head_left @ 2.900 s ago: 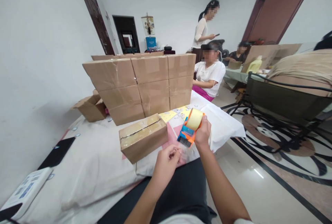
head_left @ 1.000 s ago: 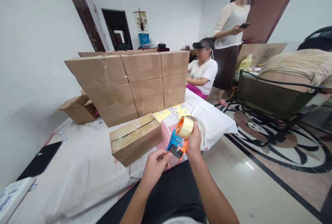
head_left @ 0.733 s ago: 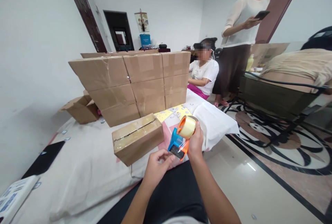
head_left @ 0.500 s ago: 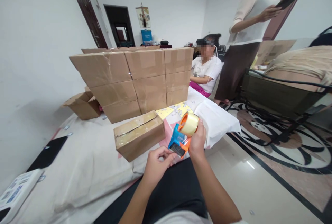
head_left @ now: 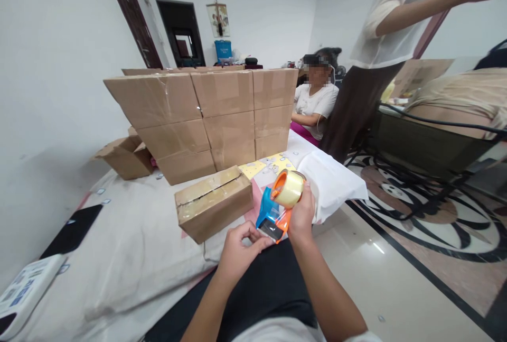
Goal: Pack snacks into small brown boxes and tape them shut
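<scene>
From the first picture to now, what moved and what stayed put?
The standing person walked from the far wall up close beside the bed. The right hand holds the tape gun as before, a bit lower and nearer. The left hand stays pinching at its mouth. The small box, the box stack, the black slab and the seated person did not move.

view: one camera on the person's head | faces: forward and down, over the lap to the bed | near: both hands, very close | far: stacked boxes, then the room | shared: only one view
</scene>
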Demonstrator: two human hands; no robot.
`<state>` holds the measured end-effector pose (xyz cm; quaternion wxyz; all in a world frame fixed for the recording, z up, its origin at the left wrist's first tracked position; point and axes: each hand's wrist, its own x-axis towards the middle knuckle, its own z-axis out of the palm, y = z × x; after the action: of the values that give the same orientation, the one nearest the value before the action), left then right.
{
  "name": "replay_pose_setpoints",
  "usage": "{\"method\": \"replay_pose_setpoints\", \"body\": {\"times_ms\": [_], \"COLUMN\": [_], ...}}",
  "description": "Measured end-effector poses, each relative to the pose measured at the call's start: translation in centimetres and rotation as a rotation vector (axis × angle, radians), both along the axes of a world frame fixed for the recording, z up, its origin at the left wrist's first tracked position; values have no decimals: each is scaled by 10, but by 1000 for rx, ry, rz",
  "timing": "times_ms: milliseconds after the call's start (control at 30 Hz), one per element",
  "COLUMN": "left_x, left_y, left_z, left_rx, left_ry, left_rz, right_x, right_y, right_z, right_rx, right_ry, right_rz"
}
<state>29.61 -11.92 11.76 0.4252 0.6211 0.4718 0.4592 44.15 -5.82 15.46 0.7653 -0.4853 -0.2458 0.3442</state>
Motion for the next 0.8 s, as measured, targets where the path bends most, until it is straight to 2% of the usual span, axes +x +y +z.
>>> {"method": "replay_pose_setpoints", "body": {"times_ms": [167,333,567,800], "left_x": [-6,-9,-11,-12], "left_y": [-2,-4,-4,-4], "left_z": [1,4,0,-1], "left_rx": [21,26,0,87], "left_ry": [42,95,102,127], "left_rz": [-14,-81,-70,-56], "right_x": [-6,-11,-17,-17], "right_y": [-5,-8,-11,-13], "right_z": [7,11,10,9], "right_rx": [-20,51,43,42], "right_ry": [47,111,153,122], "right_rz": [27,82,107,94]}}
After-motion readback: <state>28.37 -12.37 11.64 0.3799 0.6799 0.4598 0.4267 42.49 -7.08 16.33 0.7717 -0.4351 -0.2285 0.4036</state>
